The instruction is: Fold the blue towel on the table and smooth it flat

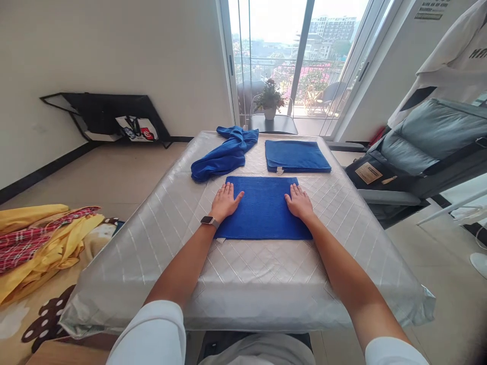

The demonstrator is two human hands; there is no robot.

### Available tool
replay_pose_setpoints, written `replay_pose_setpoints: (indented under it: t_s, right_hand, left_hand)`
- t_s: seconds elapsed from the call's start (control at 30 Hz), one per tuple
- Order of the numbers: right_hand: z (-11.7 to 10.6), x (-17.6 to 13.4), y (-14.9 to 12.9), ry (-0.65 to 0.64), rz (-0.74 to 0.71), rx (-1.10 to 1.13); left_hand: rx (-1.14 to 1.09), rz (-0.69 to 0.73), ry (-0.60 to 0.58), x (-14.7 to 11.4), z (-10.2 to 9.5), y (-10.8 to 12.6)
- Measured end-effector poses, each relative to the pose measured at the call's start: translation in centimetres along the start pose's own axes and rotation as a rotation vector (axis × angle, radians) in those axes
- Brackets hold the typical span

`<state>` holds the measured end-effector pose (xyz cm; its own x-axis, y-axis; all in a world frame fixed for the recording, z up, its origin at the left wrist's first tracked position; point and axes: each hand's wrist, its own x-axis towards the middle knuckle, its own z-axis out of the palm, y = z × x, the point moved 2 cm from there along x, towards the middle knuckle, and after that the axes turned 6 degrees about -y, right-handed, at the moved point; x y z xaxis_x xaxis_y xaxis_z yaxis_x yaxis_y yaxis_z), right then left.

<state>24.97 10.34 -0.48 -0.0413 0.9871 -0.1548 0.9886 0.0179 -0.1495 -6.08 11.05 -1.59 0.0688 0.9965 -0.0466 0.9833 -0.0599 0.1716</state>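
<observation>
Resting fingers (pixel 296 191) near cloth's (pixel 265 213) side edges

Light: bright daylight from the sliding glass door (pixel 302 45) ahead of me; sky (pixel 272 17) bleached white. Glare: pale sheen on the silver tablecloth (pixel 262 276). Shadows: soft, beside my forearms (pixel 181 266). Focus: my left hand (pixel 225 202) and right hand (pixel 300 203) fairly clear; distant buildings (pixel 335 30) hazy. Distortion: wide-angle stretch toward the edges.
</observation>
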Motion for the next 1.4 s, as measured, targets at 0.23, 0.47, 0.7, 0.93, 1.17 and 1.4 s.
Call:
replay_pose_setpoints:
  t_s: [0.23, 0.47, 0.7, 0.93, 1.17, 1.4]
  right_hand:
    - [-0.7, 0.1, -0.1, -0.011, 0.014, -0.052]
    - [-2.6, 3.8, 0.2, 0.013, -0.02, -0.048]
    - [-1.1, 5.9, 0.0, 0.026, -0.032, -0.015]
    - [-0.6, 5.8, 0.2, 0.064, -0.04, 0.027]
    - [-0.7, 5.8, -0.1, 0.043, -0.041, 0.042]
    - [-0.7, 5.3, 0.5, 0.006, -0.094, -0.029]
  left_hand:
    - [-0.056, 0.004, 0.013, 0.0, 0.1, 0.3]
    - [-0.042, 0.007, 0.02, 0.0, 0.1, 0.3]
    - [-0.028, 0.012, 0.039, 0.0, 0.3, 0.3]
    - [0.038, -0.007, 0.063, -0.6, -0.6, 0.3]
    - [-0.006, 0.363, 0.179, -1.1, -1.1, 9.6]
    - [-0.105, 0.552, 0.007, 4.0, 1.1, 20.8]
